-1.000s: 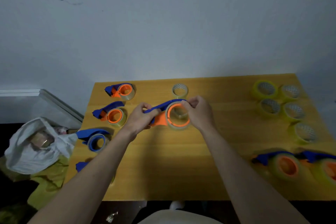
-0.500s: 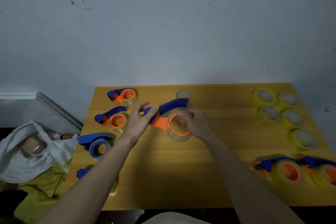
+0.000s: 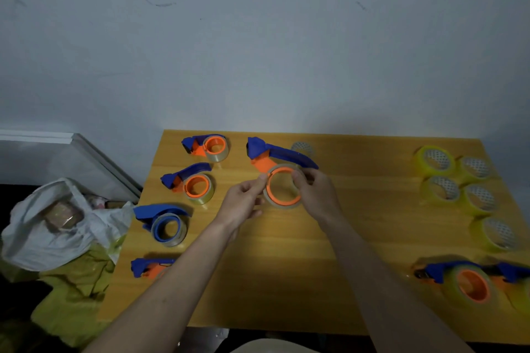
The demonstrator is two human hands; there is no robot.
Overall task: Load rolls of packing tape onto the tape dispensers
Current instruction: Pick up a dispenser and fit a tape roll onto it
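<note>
Two hands meet at one tape dispenser (image 3: 275, 157) in the middle of the wooden table (image 3: 286, 266). The left hand (image 3: 243, 203) pinches the left edge of the clear tape roll (image 3: 282, 189) between its thumb and first finger, and its other fingers are loosely curled. The right hand (image 3: 315, 195) curls its fingers round the right side of the same roll. That roll sits on the orange wheel of the dispenser, and the blue handle sticks out above the hands. Behind the handle stands a small clear roll (image 3: 303, 148). To the left lie four more dispensers with tape on them: one at the back (image 3: 206, 146), one nearer (image 3: 189, 183), an all-blue one (image 3: 163, 223), and one partly hidden by the left arm (image 3: 149, 266). To the right sits a group of five yellow rolls (image 3: 464, 186). Near the front right corner lie two more dispensers (image 3: 464, 281) holding yellow tape. Beside the table on the left is a white bag (image 3: 57, 226) on something yellow-green.
</note>
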